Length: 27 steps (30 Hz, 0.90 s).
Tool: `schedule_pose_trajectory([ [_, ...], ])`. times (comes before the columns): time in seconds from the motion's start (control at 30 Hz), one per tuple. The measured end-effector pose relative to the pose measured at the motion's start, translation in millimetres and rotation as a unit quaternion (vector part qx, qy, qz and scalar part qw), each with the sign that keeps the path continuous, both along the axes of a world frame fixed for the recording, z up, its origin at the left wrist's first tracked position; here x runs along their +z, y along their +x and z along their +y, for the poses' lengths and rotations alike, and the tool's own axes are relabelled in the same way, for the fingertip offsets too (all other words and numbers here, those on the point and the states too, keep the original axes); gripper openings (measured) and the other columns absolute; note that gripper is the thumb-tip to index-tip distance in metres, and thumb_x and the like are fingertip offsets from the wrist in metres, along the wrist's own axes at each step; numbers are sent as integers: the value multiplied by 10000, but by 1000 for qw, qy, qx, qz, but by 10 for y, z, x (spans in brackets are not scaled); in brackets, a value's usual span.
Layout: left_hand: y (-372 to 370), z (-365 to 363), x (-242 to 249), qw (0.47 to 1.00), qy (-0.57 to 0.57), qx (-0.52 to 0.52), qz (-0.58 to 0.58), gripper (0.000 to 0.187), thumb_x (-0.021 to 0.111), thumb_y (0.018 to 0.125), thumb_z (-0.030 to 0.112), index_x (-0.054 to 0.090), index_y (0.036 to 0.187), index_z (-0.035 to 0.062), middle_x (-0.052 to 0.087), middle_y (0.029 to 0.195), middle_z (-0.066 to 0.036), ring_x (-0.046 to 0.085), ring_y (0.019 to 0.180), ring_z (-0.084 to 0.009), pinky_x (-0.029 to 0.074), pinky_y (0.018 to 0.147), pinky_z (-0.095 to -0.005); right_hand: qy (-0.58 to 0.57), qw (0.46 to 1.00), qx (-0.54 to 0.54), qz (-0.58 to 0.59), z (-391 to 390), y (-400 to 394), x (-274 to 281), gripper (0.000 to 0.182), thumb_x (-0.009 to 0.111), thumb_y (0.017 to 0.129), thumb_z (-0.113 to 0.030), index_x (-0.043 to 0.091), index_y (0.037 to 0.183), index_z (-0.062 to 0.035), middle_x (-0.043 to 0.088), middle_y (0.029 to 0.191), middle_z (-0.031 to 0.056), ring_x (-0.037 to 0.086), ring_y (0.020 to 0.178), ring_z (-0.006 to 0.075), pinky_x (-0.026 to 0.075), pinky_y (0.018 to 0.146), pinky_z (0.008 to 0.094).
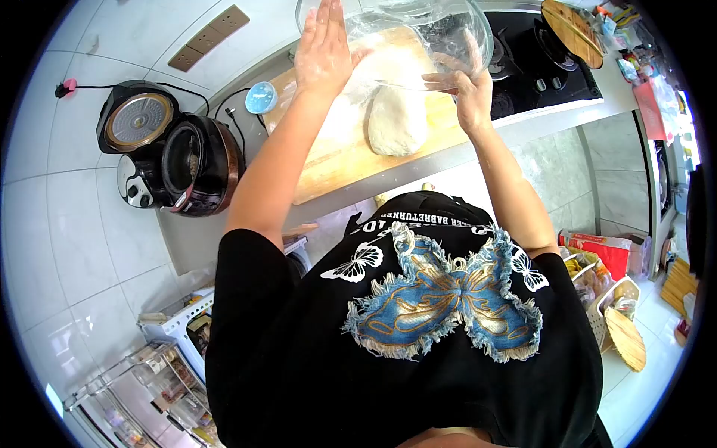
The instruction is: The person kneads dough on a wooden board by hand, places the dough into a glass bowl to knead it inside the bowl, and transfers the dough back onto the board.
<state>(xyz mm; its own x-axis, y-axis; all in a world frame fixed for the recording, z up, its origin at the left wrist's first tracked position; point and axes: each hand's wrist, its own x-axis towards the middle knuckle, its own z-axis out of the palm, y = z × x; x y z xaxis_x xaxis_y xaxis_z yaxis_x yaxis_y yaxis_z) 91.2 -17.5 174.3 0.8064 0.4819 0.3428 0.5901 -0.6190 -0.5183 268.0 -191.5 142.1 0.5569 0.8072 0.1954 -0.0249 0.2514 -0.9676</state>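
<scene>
A clear glass bowl (447, 28) is held up over the wooden board, tilted. My right hand (472, 86) grips its near right edge, thumb and fingers around the glass. At the bowl's left side my left hand (321, 60) is raised, its fingers stretched out straight and its thumb pointing toward the glass. Below the bowl a pale lump of dough (398, 127) lies on the board (317, 179), its far end seen partly through the glass. White flour is spread over the board's middle and left.
To the left stands a black electric cooker (216, 160) with its lid (138, 119) raised. A small blue bowl (261, 97) sits beside the board. On the right are a black stove (553, 86) and a round wooden lid (571, 33). A wall socket strip (208, 37) is at the back left.
</scene>
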Motion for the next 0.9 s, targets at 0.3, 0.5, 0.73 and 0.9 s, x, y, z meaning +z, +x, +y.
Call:
schedule_pose_trajectory([
  [0.3, -28, 74, -269, 996, -62, -54, 43, 1028, 315, 936, 764, 163, 1591, -12, 212, 1664, -160, 129, 1559, -286, 114, 1273, -393, -10, 999, -39, 28, 59, 1, -70, 706, 364, 891, 78, 237, 1572, -60, 605, 1319, 270, 746, 909, 368, 655, 751, 401],
  [0.5, 52, -64, -476, 930, -250, -267, 21, 986, 349, 955, 731, 240, 1568, -33, 206, 1654, -211, 164, 1550, -317, 104, 1270, -426, -9, 998, -21, 57, 93, 20, -125, 703, 365, 862, 90, 237, 1540, -47, 597, 1299, 264, 745, 872, 366, 657, 718, 398],
  [0.73, 44, -256, -617, 930, -259, -253, 61, 1012, 313, 943, 763, 207, 1585, -13, 233, 1657, -168, 134, 1560, -289, 58, 1271, -435, 7, 997, -28, 77, 152, 74, -199, 622, 386, 858, 93, 302, 1464, -22, 589, 1305, 244, 746, 813, 347, 653, 684, 389],
  [0.9, 86, -290, -715, 966, -167, -165, 109, 1051, 190, 921, 814, 133, 1603, 15, 183, 1662, -183, 128, 1558, -279, 39, 1273, -413, 10, 995, -39, 87, 175, 4, -225, 620, 372, 864, 95, 313, 1469, -24, 593, 1307, 240, 747, 846, 340, 652, 695, 381],
])
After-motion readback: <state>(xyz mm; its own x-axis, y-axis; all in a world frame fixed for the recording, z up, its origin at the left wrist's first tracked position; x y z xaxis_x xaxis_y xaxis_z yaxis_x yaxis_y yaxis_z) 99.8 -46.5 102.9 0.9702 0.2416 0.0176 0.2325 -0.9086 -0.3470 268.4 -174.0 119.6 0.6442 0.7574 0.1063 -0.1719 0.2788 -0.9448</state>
